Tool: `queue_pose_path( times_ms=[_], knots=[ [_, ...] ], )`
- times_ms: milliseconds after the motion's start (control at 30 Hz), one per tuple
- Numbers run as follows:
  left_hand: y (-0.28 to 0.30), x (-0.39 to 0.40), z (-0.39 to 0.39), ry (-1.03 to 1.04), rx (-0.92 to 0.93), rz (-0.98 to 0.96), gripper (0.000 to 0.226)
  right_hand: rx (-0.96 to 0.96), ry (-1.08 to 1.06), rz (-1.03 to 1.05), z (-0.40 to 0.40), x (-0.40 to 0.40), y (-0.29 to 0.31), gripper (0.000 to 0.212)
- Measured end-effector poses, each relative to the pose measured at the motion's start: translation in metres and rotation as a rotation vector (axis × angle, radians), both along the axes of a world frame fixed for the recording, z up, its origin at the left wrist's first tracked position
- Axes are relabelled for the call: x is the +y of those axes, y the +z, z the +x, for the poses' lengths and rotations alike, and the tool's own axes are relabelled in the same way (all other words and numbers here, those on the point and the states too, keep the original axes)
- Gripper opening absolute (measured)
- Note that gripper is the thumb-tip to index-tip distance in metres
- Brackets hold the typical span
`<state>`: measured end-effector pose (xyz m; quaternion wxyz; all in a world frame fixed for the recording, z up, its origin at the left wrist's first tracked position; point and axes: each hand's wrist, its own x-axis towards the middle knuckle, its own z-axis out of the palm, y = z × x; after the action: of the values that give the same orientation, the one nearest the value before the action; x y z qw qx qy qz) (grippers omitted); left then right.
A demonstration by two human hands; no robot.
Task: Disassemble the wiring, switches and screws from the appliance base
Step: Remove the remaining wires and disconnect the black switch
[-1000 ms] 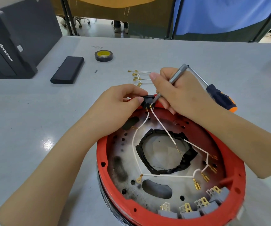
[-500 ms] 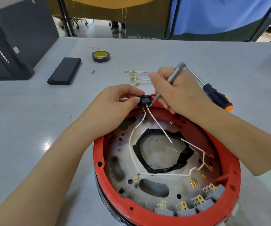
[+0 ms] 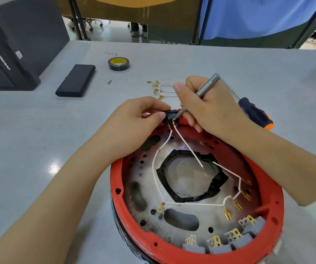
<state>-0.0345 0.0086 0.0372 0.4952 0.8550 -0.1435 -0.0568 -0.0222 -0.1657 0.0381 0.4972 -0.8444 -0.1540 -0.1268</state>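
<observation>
Bench (image 3: 29, 149) carries red base (image 3: 267, 189), near edge. Left hand (image 3: 134, 122) pinches black switch (image 3: 169, 116) at base's far rim. Right hand (image 3: 206, 107) grips grey tool (image 3: 206, 87), tip at switch terminals, white wires (image 3: 187, 147) attached.

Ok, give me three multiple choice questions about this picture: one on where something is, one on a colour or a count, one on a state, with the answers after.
1. Where does the roll of tape lie?
A. inside the appliance base
B. on the table beyond the hands
C. on the black case

2. How many grey switches sit along the near rim of the red appliance base?
A. two
B. four
C. six

3. What is the left hand doing?
A. pinching the small black switch
B. lying flat on the table
C. holding the screwdriver

Answers: 1 B, the tape lies far on the table, right of the black case. 2 B, four are visible. 3 A, thumb and fingers grip it while the right hand works a slim grey tool.
</observation>
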Motion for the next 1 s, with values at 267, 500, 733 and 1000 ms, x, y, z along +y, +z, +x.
queue_pose_path(
  times_ms=[267, 500, 733, 1000],
  knots=[
    [-0.001, 0.0, 0.001, 0.0, 0.005, -0.008, 0.018, 0.113, -0.023, -0.041, 0.005, 0.004, 0.009, 0.041],
    [-0.002, -0.001, 0.002, 0.005, 0.009, -0.01, 0.019, 0.237, -0.04, -0.094, 0.01, 0.007, 0.019, 0.039],
    [-0.001, -0.001, 0.002, 0.01, 0.016, -0.008, 0.018, 0.308, -0.074, -0.076, 0.013, 0.009, 0.022, 0.035],
    [0.002, -0.002, -0.001, 0.011, 0.028, -0.01, 0.017, 0.295, -0.047, -0.021, 0.012, 0.008, 0.021, 0.038]
  ],
)
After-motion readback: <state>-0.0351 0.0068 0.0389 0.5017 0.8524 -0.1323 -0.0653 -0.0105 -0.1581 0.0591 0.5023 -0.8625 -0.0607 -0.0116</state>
